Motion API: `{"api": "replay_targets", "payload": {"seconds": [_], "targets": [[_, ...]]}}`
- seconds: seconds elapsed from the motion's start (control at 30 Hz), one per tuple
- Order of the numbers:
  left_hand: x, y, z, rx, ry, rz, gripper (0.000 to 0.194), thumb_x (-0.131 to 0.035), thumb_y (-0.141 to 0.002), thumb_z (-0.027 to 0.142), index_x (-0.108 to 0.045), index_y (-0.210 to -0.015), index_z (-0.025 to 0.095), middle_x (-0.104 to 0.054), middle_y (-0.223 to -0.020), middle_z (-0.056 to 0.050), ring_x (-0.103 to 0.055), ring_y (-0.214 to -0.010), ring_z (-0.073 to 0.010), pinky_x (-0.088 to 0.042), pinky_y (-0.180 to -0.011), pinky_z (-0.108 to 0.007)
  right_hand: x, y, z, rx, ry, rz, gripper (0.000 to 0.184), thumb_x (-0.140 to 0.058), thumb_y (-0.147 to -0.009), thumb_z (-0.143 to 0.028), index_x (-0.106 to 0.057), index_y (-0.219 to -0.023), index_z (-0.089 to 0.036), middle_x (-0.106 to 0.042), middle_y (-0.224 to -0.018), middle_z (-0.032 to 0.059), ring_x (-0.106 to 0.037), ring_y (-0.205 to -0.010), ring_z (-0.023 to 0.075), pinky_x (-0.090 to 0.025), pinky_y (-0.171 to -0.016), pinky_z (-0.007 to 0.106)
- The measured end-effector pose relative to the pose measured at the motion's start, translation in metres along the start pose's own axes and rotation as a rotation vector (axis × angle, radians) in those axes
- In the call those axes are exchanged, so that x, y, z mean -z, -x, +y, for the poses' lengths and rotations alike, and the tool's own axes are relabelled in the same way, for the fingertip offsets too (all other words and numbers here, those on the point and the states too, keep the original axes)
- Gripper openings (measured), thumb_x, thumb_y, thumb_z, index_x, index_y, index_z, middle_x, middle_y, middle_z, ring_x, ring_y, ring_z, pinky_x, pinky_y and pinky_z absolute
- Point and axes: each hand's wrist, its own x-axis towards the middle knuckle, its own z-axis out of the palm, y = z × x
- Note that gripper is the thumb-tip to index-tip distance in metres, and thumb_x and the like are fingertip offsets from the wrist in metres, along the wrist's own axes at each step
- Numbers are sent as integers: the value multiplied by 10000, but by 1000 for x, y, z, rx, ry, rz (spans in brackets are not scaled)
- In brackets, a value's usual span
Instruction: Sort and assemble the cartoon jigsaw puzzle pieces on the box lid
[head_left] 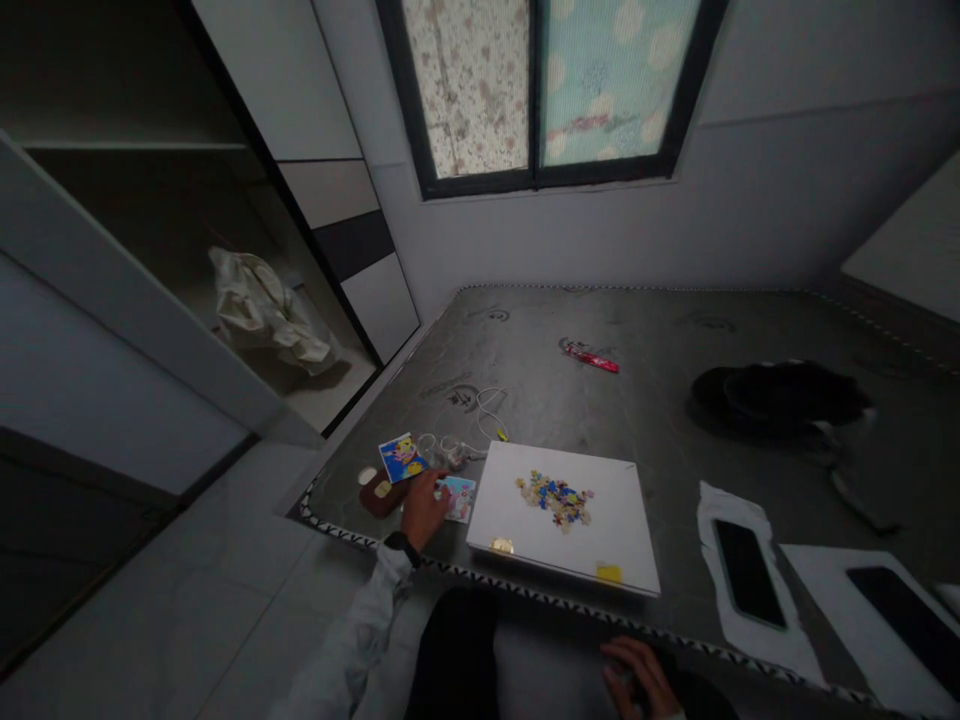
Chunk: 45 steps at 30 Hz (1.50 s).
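Note:
My left hand (pixel 424 514), with a dark band at the wrist, is at the left edge of a small pink-and-blue picture card (pixel 460 499), its fingers bent and closed on that edge. Left of it a blue-and-yellow picture card (pixel 403 457) partly overlaps a brown case (pixel 380 496). To the right, small colourful jigsaw pieces (pixel 556 500) lie heaped on a flat white box (pixel 499 500). Low over my lap, my right hand (pixel 637 678) has its fingers loosely bent and apart, with nothing visible in them.
A white cable (pixel 491 405) lies behind the cards, and a red packet (pixel 592 358) farther back. On the right are a phone (pixel 748 570) on white paper, another dark device (pixel 907 615) and a black bundle (pixel 787 395). A patterned edge (pixel 540 602) borders the grey surface.

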Motion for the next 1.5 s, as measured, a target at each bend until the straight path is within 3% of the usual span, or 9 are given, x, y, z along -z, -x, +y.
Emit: {"api": "replay_targets", "payload": {"seconds": [0.1,0.27,0.37,0.5,0.73,0.9,1.17,1.37,1.5], "targets": [[-23,21,46,-112,86,-44,284,-528,-937,183,-692,-1166,220,-728,-1193,-75,-676,-1113,-224,-539,-1011,-369,12,-25,-2,104,45,16,368,-652,-902,-612,-831,-897,-290,-782,-954,97,-778,-864,243,-657,-697,295],[-48,21,110,-215,173,-110,223,-546,-976,242,-718,-1118,230,-749,-1059,-31,-694,-897,-169,-545,-887,-315,25,-88,-24,293,73,61,249,-688,-919,-473,-803,-931,-253,-771,-920,75,-761,-823,197,-638,-683,271],[-58,11,137,-233,187,-118,222,-576,-985,270,-727,-1141,227,-749,-1049,-33,-692,-886,-169,-532,-883,-310,29,-129,-42,248,75,101,318,-618,-958,-509,-775,-931,-234,-753,-876,53,-700,-689,153,-589,-607,260],[-70,-3,161,-246,169,-151,212,-593,-992,284,-755,-1117,227,-760,-1050,-48,-709,-978,-193,-522,-902,-316,24,-174,-50,178,124,89,353,-582,-973,-538,-758,-964,-232,-736,-860,45,-655,-689,153,-551,-623,280],[-85,-22,175,-224,117,-215,217,-624,-996,367,-780,-1104,262,-764,-1058,-43,-725,-972,-205,-516,-850,-318,7,-237,-30,323,159,-64,337,-540,-1011,-509,-753,-983,-249,-707,-793,16,-633,-682,144,-524,-670,297],[-88,-26,178,-177,30,-243,201,-651,-982,431,-800,-1023,303,-767,-1046,-22,-732,-940,-205,-498,-786,-316,7,-261,-19,395,267,-150,372,-504,-1032,-522,-753,-1032,-246,-733,-850,35,-655,-737,156,-508,-725,322],[-98,-30,177,-119,0,-207,111,-739,-923,391,-810,-919,306,-764,-996,-12,-722,-855,-189,-482,-708,-312,0,-257,-23,566,419,-230,178,-618,-1002,-378,-754,-1038,-268,-787,-928,0,-698,-794,124,-432,-689,289],[-99,-28,175,-131,95,-207,167,-714,-938,429,-814,-895,303,-750,-983,-22,-713,-844,-179,-510,-743,-312,-11,-244,-38,491,469,-98,254,-531,-1038,-378,-740,-972,-249,-775,-902,8,-666,-791,153,-377,-716,334],[-103,-26,175,-129,107,-216,122,-760,-905,408,-809,-941,303,-745,-1008,-20,-721,-875,-184,-529,-756,-314,-12,-245,-28,610,497,-134,177,-578,-1007,-330,-739,-1006,-255,-770,-898,-8,-647,-756,129,-361,-684,319]]}}
